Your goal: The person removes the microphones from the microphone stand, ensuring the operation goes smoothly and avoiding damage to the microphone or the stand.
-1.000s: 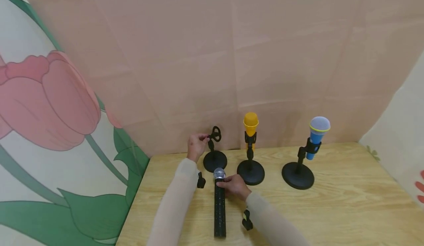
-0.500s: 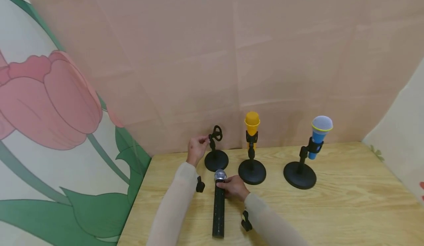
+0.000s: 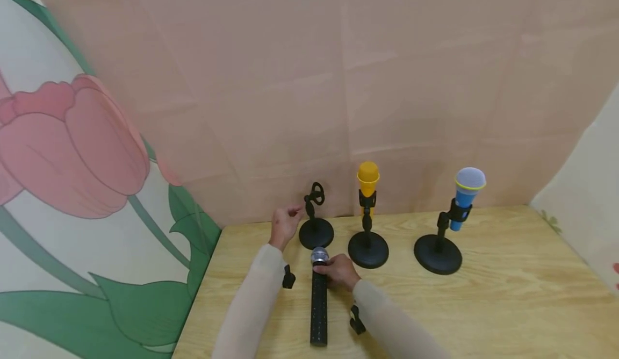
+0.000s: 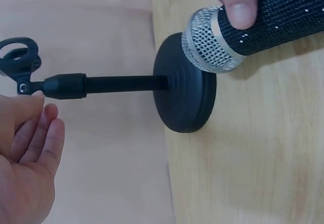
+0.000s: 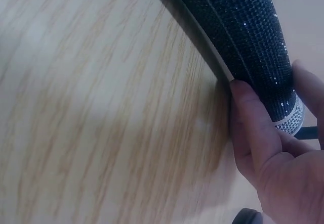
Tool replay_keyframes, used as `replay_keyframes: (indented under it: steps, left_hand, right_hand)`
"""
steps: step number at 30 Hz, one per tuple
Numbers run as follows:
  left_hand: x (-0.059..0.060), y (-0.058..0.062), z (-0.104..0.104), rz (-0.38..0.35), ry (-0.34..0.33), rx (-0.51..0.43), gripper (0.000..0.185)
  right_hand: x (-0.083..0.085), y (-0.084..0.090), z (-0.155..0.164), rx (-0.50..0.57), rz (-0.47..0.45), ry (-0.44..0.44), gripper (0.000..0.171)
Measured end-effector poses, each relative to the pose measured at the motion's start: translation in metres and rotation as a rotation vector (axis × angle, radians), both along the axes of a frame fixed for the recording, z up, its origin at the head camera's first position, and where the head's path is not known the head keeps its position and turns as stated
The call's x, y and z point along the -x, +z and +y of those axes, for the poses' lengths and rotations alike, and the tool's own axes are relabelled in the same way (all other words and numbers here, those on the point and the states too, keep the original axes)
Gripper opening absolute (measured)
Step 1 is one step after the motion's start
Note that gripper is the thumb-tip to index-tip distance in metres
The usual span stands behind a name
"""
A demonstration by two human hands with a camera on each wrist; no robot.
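Note:
My right hand (image 3: 342,272) grips a black glittery microphone (image 3: 319,305) just below its silver mesh head (image 4: 210,41). In the right wrist view, fingers (image 5: 255,120) and thumb lie on opposite sides of its handle. My left hand (image 3: 284,224) is beside the top of a black microphone stand (image 3: 316,234) with a round base. The left wrist view shows the thumb tip at the joint under the stand's clip (image 4: 19,57), with the other fingers (image 4: 50,143) loosely bent below it; whether the thumb touches is unclear. That clip holds nothing.
A yellow microphone (image 3: 368,179) sits in a second black stand (image 3: 368,250). Farther right, a blue microphone (image 3: 463,200) with a pale head is clipped in a third stand (image 3: 437,254). A pinkish sheet (image 3: 271,106) hangs behind the wooden table (image 3: 522,289).
My left hand has come down slightly from the stand's joint, its fingertips no longer pinching there. The right hand still grips the black microphone, which has barely shifted.

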State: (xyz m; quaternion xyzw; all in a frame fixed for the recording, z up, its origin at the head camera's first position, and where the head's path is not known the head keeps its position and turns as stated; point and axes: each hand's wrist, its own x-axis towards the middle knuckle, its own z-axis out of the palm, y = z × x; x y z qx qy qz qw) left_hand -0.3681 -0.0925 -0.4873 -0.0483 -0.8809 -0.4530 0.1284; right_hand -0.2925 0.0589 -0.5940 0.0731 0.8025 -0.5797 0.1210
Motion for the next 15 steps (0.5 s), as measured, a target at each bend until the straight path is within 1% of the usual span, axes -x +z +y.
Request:
replay_keyframes:
  steps: [3,6,8,15]
  left_hand:
    - [-0.001,-0.002,-0.002,-0.014,-0.002,-0.011,0.016]
    - [-0.002,-0.005,-0.002,-0.002,-0.006,-0.012,0.015]
    - [-0.003,-0.008,-0.002,0.021,-0.011,0.002,0.014]
    - [-0.007,-0.013,0.0,0.008,-0.023,0.0,0.013]
  right_hand:
    - [-0.001,0.003,0.0,-0.02,0.002,0.003,0.026]
    - [-0.001,0.006,0.001,-0.026,-0.005,0.005,0.026]
    - [-0.002,0.009,0.002,-0.033,-0.008,0.005,0.027]
    - [-0.001,0.009,0.008,-0.125,-0.012,0.013,0.031]
